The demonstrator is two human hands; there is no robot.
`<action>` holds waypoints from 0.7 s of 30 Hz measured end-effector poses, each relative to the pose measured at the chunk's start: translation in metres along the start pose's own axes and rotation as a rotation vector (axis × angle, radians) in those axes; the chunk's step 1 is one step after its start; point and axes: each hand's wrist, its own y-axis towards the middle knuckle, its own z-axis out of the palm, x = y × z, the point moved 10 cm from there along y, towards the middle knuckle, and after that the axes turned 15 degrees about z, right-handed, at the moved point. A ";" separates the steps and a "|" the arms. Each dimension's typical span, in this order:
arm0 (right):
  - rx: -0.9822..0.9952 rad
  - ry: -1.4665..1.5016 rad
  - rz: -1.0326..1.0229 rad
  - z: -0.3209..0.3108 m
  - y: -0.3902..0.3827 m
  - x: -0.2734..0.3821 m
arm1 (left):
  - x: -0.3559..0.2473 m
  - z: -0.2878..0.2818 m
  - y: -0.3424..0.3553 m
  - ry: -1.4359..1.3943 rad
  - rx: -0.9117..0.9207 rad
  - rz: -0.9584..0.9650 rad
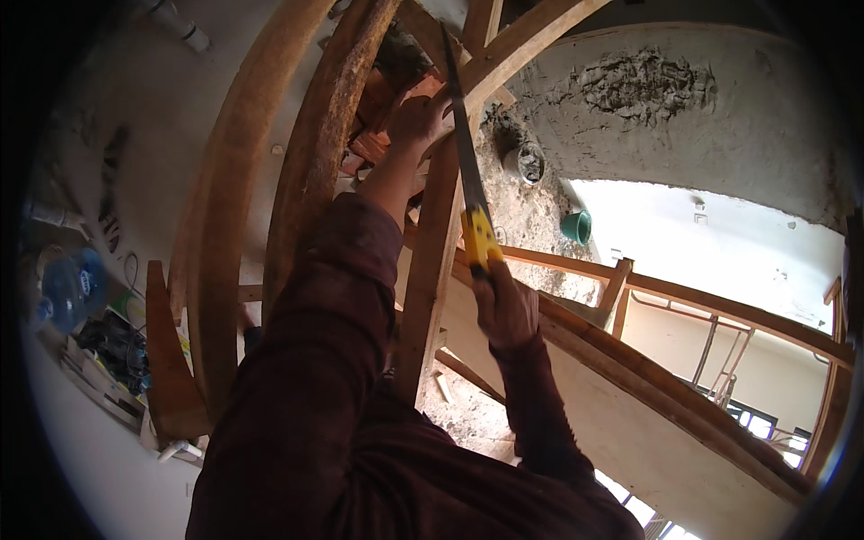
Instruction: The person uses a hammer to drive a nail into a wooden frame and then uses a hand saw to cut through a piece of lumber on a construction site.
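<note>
My right hand (509,310) is wrapped round the yellow and black handle of a handsaw (468,162). The long dark blade points away from me and lies across a curved wooden beam (513,65) near the top of the view. Just left of the blade, my left hand (419,120) grips the near end of that beam; its fingertips are partly hidden. Beneath the two hands runs an upright wooden post (430,270). Dark maroon sleeves cover both my forearms.
Curved timbers (229,180) rise on the left, with reddish bricks (373,144) behind. A wooden railing (711,301) crosses at right. Farther off are a green bucket (576,227) and a pale bucket (524,166). A blue water bottle (67,288) lies among clutter at far left.
</note>
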 end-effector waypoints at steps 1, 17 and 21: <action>-0.042 0.032 -0.041 -0.008 -0.010 0.004 | -0.013 -0.009 0.000 0.041 -0.015 0.052; -0.102 0.240 -0.112 -0.023 -0.015 0.022 | -0.016 -0.031 0.000 0.020 -0.052 0.044; -0.091 0.058 -0.011 0.003 0.096 0.002 | -0.051 -0.021 0.010 -0.042 -0.017 0.078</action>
